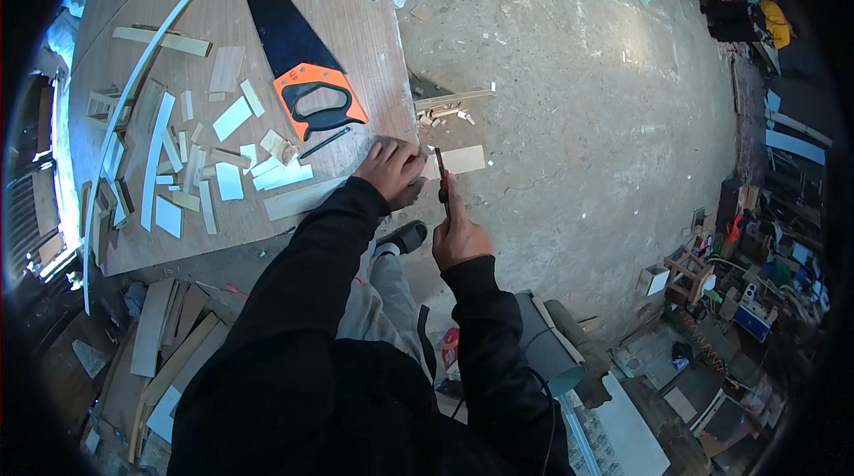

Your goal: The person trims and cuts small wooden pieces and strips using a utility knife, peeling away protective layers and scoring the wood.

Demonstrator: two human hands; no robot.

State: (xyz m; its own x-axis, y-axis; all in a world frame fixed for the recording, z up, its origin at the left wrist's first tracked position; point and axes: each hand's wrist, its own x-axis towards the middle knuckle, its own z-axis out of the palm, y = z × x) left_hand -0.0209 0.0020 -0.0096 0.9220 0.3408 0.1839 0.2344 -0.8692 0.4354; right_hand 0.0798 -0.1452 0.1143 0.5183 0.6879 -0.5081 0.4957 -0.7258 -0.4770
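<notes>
Just below the middle of the frame, the right hand (458,236) has its fingers curled tight around a thin dark tool (441,181) that points up toward a pale wood strip (458,160) jutting off the board's (356,22) right corner. The left hand (391,169) lies spread, fingers flat, pressing that strip at the corner. A black handsaw (285,40) with an orange handle lies above it, among wood offcuts (222,165).
</notes>
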